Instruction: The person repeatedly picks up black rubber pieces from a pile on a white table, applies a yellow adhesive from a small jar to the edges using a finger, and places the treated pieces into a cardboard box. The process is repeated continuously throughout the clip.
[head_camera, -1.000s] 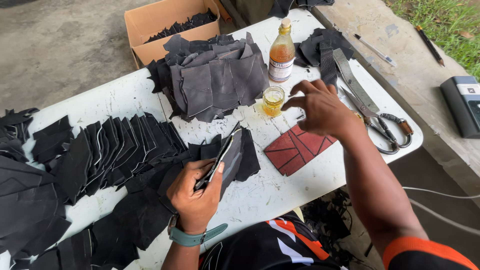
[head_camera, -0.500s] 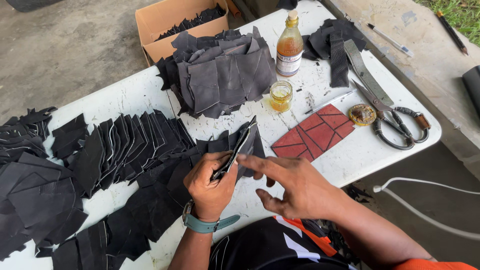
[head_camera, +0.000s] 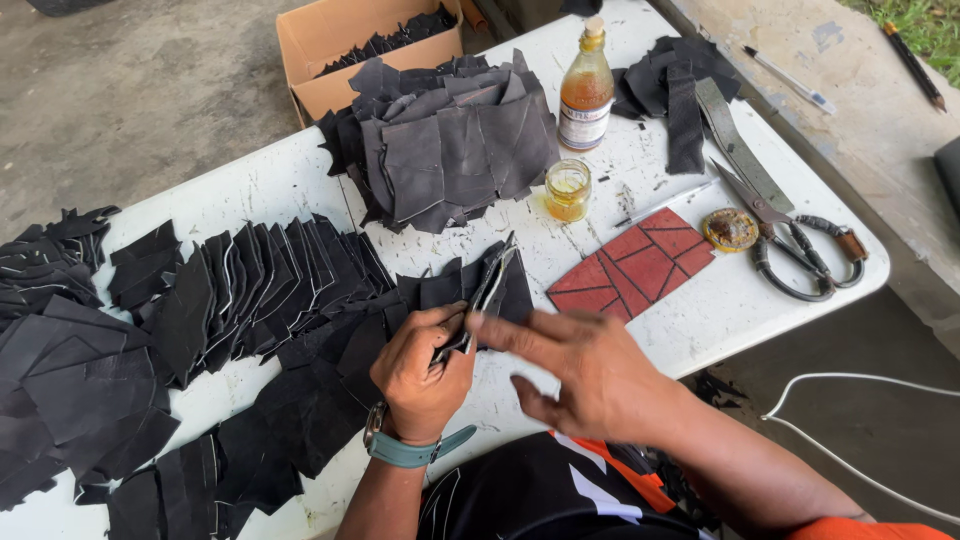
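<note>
My left hand (head_camera: 420, 365), with a teal watch on its wrist, grips a black leather piece (head_camera: 487, 290) and holds it on edge above the white table (head_camera: 730, 300). My right hand (head_camera: 585, 365) has its fingers spread, and its index fingertip touches the lower edge of that piece. Rows of black leather pieces (head_camera: 230, 290) lie overlapped to the left. A heap of black leather pieces (head_camera: 450, 140) sits behind the hands. A small glass jar of yellow liquid (head_camera: 567, 189) and an amber bottle (head_camera: 586, 90) stand just beyond.
A red leather piece with stitched lines (head_camera: 635, 265) lies right of the hands. Large scissors (head_camera: 785, 240) and a round lid (head_camera: 730, 229) lie at the table's right end. A cardboard box (head_camera: 340, 45) of black scraps stands behind. A white cable (head_camera: 860, 378) hangs right.
My right hand has come back from the small jar to the leather piece in my left hand, and its fingertip now touches the piece's edge. The view has shifted slightly.
</note>
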